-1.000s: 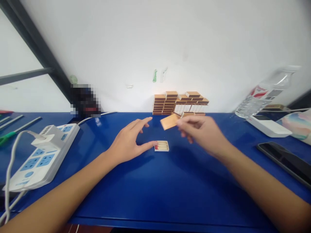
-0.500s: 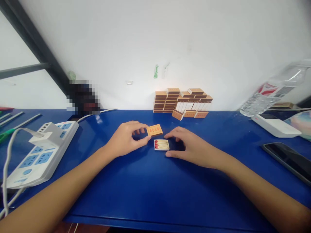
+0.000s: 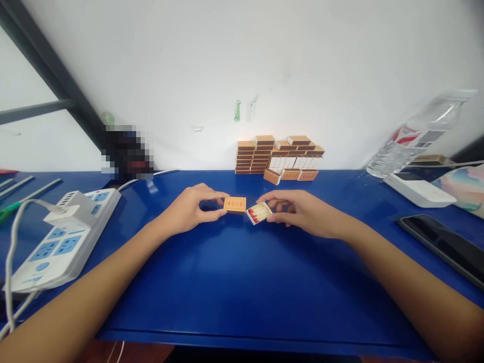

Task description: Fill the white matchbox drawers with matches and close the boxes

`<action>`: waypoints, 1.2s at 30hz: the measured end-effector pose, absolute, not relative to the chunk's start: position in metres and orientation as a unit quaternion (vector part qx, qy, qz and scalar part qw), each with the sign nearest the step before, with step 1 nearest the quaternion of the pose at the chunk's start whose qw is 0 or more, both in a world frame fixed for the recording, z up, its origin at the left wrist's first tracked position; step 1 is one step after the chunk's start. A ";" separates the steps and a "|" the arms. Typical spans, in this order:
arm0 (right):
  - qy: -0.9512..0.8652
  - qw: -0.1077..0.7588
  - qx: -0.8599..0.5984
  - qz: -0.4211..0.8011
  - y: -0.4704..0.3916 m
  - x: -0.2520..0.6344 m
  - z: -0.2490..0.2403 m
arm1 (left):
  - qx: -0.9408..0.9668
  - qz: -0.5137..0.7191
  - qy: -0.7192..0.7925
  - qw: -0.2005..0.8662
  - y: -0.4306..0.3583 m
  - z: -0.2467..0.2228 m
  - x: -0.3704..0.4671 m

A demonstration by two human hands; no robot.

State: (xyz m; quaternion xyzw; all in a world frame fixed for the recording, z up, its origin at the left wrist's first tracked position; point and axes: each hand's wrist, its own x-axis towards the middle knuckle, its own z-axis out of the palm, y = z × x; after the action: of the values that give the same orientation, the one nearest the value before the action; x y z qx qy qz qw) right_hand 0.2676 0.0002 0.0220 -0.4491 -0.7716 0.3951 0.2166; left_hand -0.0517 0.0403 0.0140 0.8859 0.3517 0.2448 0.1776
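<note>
Between thumb and fingers, my left hand (image 3: pixel 198 207) grips an orange matchbox sleeve (image 3: pixel 235 204) with red characters on top. My right hand (image 3: pixel 298 209) pinches the right end of a white matchbox tray (image 3: pixel 259 213), which is tilted and filled with red-headed matches. The tray's left end is right beside the sleeve's right end, outside it. Behind them, against the wall, several matchboxes (image 3: pixel 254 156) are stacked flat, with more boxes (image 3: pixel 295 162) standing and lying to their right.
A white power strip (image 3: pixel 71 252) with a plugged-in charger and cable lies at left. On the right are a tilted water bottle (image 3: pixel 410 136), a white device (image 3: pixel 419 190) and a black phone (image 3: pixel 442 247) on the blue table (image 3: pixel 242 292).
My right hand has taken hold of the match tray, lifted it and turned it at an angle beside the sleeve. My left hand has levelled the sleeve. The view has shifted slightly.
</note>
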 end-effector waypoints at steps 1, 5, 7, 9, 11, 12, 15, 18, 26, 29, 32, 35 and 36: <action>-0.770 0.221 -0.445 0.401 0.000 0.268 0.022 | 0.885 0.245 0.351 0.183 0.041 0.013 -0.052; -0.761 0.241 -0.437 0.415 0.000 0.268 0.019 | 0.886 0.259 0.334 0.192 0.044 0.010 -0.053; -0.758 0.247 -0.436 0.417 0.000 0.268 0.019 | 0.887 0.262 0.324 0.200 0.045 0.010 -0.053; -0.755 0.252 -0.436 0.420 0.000 0.268 0.021 | 0.883 0.264 0.323 0.215 0.045 0.010 -0.053; -0.752 0.254 -0.431 0.428 -0.001 0.267 0.023 | 0.877 0.265 0.327 0.232 0.044 0.010 -0.052; -0.752 0.253 -0.427 0.433 -0.002 0.266 0.025 | 0.875 0.263 0.328 0.240 0.044 0.010 -0.051; -0.753 0.253 -0.415 0.443 -0.003 0.265 0.027 | 0.870 0.257 0.324 0.268 0.044 0.011 -0.050; -0.744 0.260 -0.419 0.451 -0.002 0.265 0.026 | 0.857 0.250 0.322 0.316 0.043 0.012 -0.048; -0.729 0.294 -0.448 0.425 -0.006 0.259 0.025 | 0.826 0.243 0.352 0.367 0.042 0.012 -0.045; -0.722 0.319 -0.456 0.411 -0.009 0.254 0.025 | 0.807 0.263 0.357 0.390 0.041 0.010 -0.044; -0.712 0.339 -0.464 0.404 -0.010 0.251 0.023 | 0.790 0.284 0.367 0.400 0.040 0.009 -0.043; -0.703 0.351 -0.470 0.403 -0.011 0.251 0.021 | 0.779 0.288 0.362 0.424 0.040 0.010 -0.042; -0.700 0.354 -0.472 0.403 -0.011 0.251 0.021 | 0.775 0.287 0.358 0.435 0.040 0.009 -0.042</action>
State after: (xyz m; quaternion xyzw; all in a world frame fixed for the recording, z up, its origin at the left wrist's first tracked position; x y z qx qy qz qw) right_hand 0.2507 -0.0109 0.0206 -0.4717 -0.6998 0.4034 0.3536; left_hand -0.0420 0.0395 0.0094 0.7746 0.3582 0.2865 0.4354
